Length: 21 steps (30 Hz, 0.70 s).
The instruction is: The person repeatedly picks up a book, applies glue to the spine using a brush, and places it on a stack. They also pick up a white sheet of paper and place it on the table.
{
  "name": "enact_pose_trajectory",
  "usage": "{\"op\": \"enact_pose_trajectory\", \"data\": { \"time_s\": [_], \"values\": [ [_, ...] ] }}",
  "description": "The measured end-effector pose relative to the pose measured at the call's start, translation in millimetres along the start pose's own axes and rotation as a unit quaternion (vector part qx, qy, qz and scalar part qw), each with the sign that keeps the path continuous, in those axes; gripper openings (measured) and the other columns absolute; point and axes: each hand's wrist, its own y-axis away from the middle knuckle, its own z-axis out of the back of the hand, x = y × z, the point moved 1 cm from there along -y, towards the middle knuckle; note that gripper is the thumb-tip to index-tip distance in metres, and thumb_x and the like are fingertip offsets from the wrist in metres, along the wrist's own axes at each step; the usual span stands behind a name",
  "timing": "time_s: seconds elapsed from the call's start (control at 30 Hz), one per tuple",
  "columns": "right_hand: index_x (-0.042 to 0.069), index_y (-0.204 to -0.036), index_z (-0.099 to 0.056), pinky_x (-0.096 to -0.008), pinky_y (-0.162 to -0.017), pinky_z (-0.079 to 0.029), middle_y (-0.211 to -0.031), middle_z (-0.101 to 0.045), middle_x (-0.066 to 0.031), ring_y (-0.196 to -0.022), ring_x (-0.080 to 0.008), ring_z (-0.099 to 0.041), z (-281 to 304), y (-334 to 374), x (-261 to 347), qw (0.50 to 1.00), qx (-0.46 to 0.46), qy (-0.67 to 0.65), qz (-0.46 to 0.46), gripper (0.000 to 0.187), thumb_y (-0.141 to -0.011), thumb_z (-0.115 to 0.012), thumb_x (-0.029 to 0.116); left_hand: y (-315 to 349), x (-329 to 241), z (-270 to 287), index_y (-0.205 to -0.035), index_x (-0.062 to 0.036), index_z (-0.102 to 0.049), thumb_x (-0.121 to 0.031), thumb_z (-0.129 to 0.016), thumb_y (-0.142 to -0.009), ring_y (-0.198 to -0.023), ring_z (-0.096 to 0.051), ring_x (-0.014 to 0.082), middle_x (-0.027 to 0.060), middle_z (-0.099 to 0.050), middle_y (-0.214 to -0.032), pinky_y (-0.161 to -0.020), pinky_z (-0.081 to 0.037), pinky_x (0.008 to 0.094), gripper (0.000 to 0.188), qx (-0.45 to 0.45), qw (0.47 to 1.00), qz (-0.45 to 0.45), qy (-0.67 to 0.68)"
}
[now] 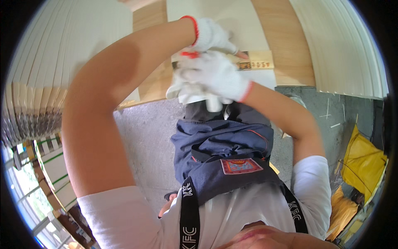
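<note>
**Printed strip [264, 60] laid over white sheet [219, 12]: judged mid-step, not finished**

At far left, a tall stack of sheets [83, 45] was seen, its front edges banded in beige and dark tones. These were judged possibly done, since a similar colouring was shown by the strip; not confirmed. Next, bare wood of the desk [151, 16] was exposed.

At centre, the white sheet was laid on the desk, with the strip placed crosswise near the front edge. Strip's left part was mostly covered by the hands; only its right end was clearly shown. Placement was judged done; whether it had been fixed could not be told.

The left hand [213, 36], gloved, was held at the strip's far edge, a bare fingertip reached out to it; whether anything was gripped could not be told. The right hand [219, 76], also gloved, was held nearer the body, fingers bunched and blurred; opening of the grip and any hold could not be told.

At right, a second stack [344, 50] was seen, pale, no bands made out. Judged likely left to do; count not readable.
</note>
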Motion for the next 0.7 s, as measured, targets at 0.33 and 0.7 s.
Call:
{"op": "enact_pose_trajectory", "data": {
  "time_s": [0.33,0.7],
  "values": [
    [0.012,-0.107,-0.068,-0.0419,-0.082,-0.049,-0.102,-0.066,-0.0076,-0.098,-0.0292,-0.062,145,158,-100,0.929,0.098,0.103,-0.341,0.024,-0.083,-0.064,0.017,48,-30,25,-0.149,-0.0527,-0.03,-0.006,-0.078,-0.072,-0.105,-0.065,0.0326,0.0111,-0.057,-0.123,-0.089,-0.053,0.0438,0.102,0.006,0.997,-0.017,-0.078],
    [0.015,-0.128,-0.061,-0.0415,-0.101,-0.046,-0.126,-0.059,-0.0076,-0.116,-0.0292,-0.056,98,122,-76,0.982,0.132,0.033,-0.133,0.05,-0.08,-0.07,0.009,83,-154,-101,-0.127,-0.0122,-0.048,-0.012,-0.054,-0.097,-0.12,-0.052,0.0333,0.0178,-0.054,-0.123,-0.102,-0.046,0.0469,0.031,-0.316,0.1,0.078,0.94]
  ]
}}
